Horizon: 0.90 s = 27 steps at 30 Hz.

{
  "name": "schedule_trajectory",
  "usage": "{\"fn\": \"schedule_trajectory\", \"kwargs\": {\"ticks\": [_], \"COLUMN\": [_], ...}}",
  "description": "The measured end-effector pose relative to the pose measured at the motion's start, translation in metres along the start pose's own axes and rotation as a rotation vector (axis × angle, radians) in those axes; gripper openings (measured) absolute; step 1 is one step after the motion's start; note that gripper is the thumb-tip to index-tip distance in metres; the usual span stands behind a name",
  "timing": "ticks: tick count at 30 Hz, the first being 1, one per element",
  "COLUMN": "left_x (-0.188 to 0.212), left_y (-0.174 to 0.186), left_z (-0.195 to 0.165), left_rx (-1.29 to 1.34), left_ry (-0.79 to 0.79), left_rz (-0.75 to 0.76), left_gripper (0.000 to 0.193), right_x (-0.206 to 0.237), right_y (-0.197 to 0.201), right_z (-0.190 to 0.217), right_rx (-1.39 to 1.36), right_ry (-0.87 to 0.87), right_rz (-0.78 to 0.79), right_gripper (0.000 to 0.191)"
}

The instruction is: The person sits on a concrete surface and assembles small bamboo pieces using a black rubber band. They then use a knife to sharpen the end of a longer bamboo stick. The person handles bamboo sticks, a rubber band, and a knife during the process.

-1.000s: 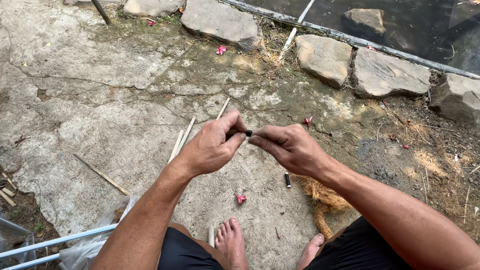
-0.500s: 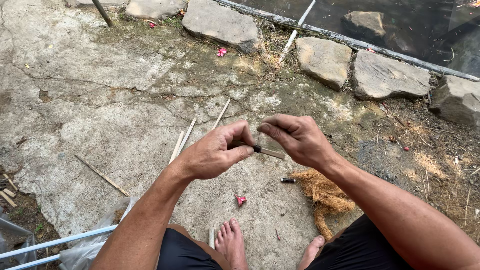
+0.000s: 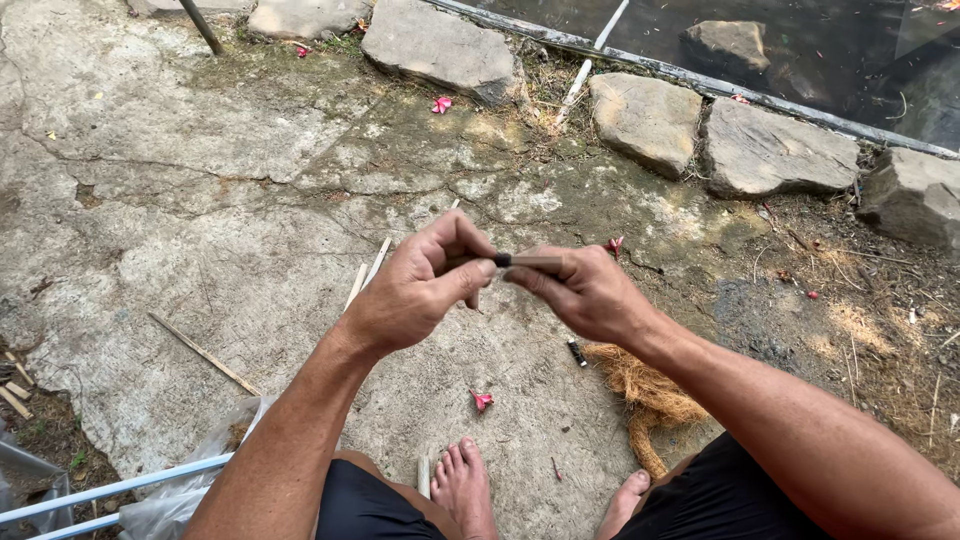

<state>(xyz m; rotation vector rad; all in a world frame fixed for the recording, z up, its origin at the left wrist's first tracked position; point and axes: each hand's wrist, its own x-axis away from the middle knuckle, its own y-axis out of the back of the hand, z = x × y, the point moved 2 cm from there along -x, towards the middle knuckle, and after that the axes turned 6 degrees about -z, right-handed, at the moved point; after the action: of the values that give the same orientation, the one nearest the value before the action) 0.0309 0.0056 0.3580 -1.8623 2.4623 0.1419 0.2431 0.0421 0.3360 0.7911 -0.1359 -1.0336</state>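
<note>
My left hand (image 3: 415, 290) and my right hand (image 3: 585, 295) meet in front of me, above cracked concrete ground. Between their fingertips they pinch a short, thin brown stick (image 3: 530, 262) with a dark tip (image 3: 503, 260) at its left end. The left thumb and forefinger close around the dark tip; the right fingers hold the stick's other end. Thin pale bamboo sticks (image 3: 365, 275) lie on the ground under my left hand. A small dark piece (image 3: 577, 352) lies on the concrete below my right hand.
A clump of brown coconut fibre (image 3: 640, 385) lies by my bare feet (image 3: 465, 490). Flat stones (image 3: 645, 120) edge a dark pond at the top. A long stick (image 3: 205, 352) and a white pipe (image 3: 110, 490) lie at left. Pink petals (image 3: 482, 400) dot the ground.
My hands had drawn slightly apart half a second ago; now they have come together again, fingertips joined on the small stick, and sit a little higher in view.
</note>
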Motion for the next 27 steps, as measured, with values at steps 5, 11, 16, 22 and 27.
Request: {"fn": "schedule_trajectory", "kwargs": {"ticks": [5,11,16,22,27], "left_x": [-0.001,0.002,-0.002,0.001,-0.003], "left_y": [-0.004,-0.003,-0.004,-0.004,0.0], "left_z": [0.003,0.0,0.002,0.001,0.003], "left_rx": [-0.532,-0.1,-0.557,-0.085,-0.539], "left_ry": [0.034,0.047,0.133,0.056,0.14], "left_rz": [0.025,0.02,-0.009,0.076,-0.077], "left_gripper": [0.003,0.005,0.002,0.005,0.001], "right_x": [0.002,0.003,0.001,-0.003,0.001], "right_y": [0.0,-0.004,-0.007,-0.001,-0.007], "right_z": [-0.001,-0.005,0.0,-0.007,-0.003], "right_rx": [0.002,-0.031,0.025,-0.075,0.011], "right_ry": [0.02,-0.101,0.113,0.017,0.131], "right_rz": [0.064,0.035,0.057,-0.014,0.08], "right_gripper": [0.022,0.023,0.023,0.025,0.024]}}
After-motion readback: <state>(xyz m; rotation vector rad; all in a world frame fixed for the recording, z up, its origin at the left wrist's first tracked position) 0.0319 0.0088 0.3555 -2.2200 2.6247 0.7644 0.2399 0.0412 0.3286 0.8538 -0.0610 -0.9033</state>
